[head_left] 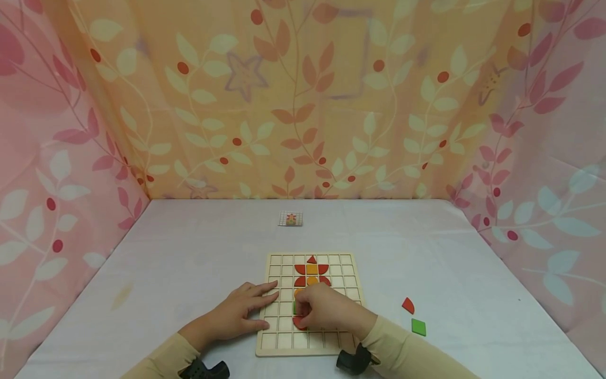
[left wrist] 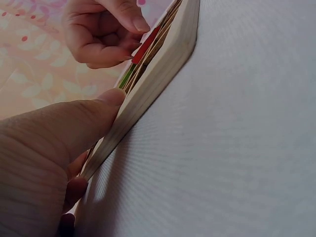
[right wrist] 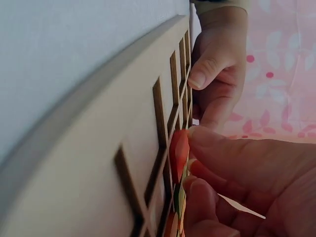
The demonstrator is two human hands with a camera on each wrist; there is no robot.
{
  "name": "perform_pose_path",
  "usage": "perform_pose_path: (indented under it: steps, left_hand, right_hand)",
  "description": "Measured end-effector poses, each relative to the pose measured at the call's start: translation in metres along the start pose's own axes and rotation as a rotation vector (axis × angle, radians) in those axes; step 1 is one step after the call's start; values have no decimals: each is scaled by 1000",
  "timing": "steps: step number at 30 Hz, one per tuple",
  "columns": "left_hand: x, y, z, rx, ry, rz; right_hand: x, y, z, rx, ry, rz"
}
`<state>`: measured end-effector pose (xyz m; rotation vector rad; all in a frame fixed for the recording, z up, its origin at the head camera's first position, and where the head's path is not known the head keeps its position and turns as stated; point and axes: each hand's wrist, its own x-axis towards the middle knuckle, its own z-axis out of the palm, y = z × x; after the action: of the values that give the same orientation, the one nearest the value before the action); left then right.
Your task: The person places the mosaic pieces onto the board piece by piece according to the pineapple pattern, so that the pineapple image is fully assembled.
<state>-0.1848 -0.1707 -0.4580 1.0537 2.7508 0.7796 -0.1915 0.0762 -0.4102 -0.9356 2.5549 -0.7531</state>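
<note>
A wooden grid board [head_left: 276, 345] lies on the table. Colored pieces sit in its middle columns: a red triangle [head_left: 311, 259], orange pieces such as a square [head_left: 312, 269], red quarter circles and a partly hidden green piece. Spread across the board's left side, my left hand [head_left: 239, 310] rests with its thumb [left wrist: 106, 101] at the edge. Above the lower middle cells, my right hand [head_left: 331, 310] curls its thumb and fingers at a red quarter-circle piece [head_left: 299, 322]. That piece [right wrist: 179, 153] appears pinched at its edges; the fingers hide part of it.
Right of the board lie a loose red quarter circle [head_left: 408, 305] and a green square [head_left: 418, 327]. A small pattern card [head_left: 291, 218] lies behind the board. Patterned curtains [head_left: 293, 105] enclose the white table [head_left: 189, 252] at the back and sides.
</note>
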Motion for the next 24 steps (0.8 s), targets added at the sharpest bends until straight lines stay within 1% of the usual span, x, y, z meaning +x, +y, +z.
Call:
perform_pose_path:
  steps: [4,6,12,16,18,24]
  left_hand:
    - [0,-1,1,4,9,10]
    - [0,-1,1,5,10,11]
    - [0,-2,2,8,17,22]
    - [0,-3,2,15,19,27]
    - [0,-3,2,10,15,24]
    - [0,-2,2,11,0,7]
  right_hand:
    - [2,0,3,-21,9,-30]
    - [2,0,5,-39,10,-32]
    - [2,1,5,-53,6,-4]
    - [0,3,1,-8,-8,9]
    - [-2,4,-3,36,-13,11]
    - [-9,19,-26,102,14,4]
